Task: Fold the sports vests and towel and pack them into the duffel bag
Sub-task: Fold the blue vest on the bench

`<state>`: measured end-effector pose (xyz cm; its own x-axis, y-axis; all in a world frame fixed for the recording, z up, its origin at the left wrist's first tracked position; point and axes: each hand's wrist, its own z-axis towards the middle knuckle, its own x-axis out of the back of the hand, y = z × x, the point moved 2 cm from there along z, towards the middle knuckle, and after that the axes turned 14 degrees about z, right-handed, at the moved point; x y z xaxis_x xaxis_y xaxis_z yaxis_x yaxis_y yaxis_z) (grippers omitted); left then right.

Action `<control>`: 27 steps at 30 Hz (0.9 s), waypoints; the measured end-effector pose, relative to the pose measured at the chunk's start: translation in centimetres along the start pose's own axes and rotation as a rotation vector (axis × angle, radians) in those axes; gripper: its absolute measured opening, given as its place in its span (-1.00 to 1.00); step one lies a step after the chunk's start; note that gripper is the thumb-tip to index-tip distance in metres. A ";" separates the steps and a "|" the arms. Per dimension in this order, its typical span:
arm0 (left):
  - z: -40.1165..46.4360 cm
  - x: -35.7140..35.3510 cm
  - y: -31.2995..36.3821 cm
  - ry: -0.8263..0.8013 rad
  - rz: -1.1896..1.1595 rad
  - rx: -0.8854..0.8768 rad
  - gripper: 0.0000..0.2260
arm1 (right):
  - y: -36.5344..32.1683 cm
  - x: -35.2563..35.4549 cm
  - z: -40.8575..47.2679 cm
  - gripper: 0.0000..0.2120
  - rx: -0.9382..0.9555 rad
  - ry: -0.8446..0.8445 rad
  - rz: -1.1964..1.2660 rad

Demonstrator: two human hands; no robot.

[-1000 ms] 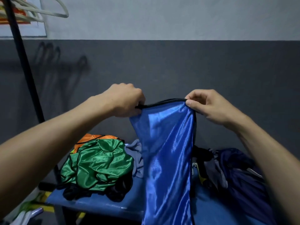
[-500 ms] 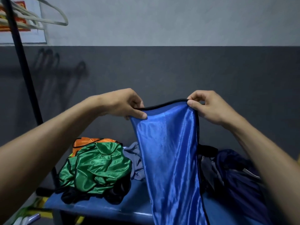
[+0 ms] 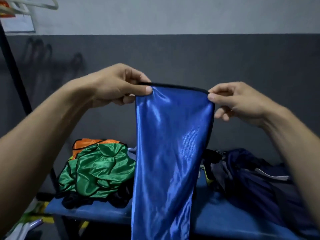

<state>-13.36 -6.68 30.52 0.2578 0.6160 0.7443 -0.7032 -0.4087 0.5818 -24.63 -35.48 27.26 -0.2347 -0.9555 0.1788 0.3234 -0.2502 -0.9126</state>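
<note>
A shiny blue vest (image 3: 170, 153) with black trim hangs lengthwise in front of me, held up above the bench. My left hand (image 3: 119, 87) pinches its top left corner and my right hand (image 3: 237, 103) pinches its top right corner. On the blue bench (image 3: 97, 211) at the left lies a crumpled green vest (image 3: 98, 170) over an orange vest (image 3: 90, 142), with black fabric beneath them. A pale blue-grey cloth (image 3: 131, 153) peeks out behind the blue vest. The dark navy duffel bag (image 3: 256, 181) lies slumped on the bench at the right.
A black rack pole (image 3: 12, 66) rises at the far left with white hangers (image 3: 31, 5) on top. The grey and white wall stands close behind the bench. Yellow and green items (image 3: 34, 215) lie on the floor at the lower left.
My hands have moved apart, stretching the vest's top edge wider and flatter. The left hand shifted from a closed fist grip to a thumb and finger pinch.
</note>
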 end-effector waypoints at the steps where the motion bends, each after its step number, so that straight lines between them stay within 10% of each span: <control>1: 0.1 -0.1 0.1 0.088 0.035 -0.015 -0.93 | 0.1 -0.1 -0.1 -0.98 -0.017 0.002 0.060; 12: 8.5 -7.5 -7.5 0.604 0.279 -0.100 -0.89 | 7.3 0.0 7.7 -0.87 -0.112 0.181 0.105; 27: 18.7 -18.6 -22.6 0.208 0.383 0.144 -0.92 | 26.2 0.4 18.5 -0.81 -0.132 0.310 -0.398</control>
<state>10.14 -21.52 9.67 -0.1514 0.5182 0.8418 -0.6188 -0.7138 0.3281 0.67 -45.29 10.24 -0.5829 -0.6942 0.4223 0.0399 -0.5435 -0.8385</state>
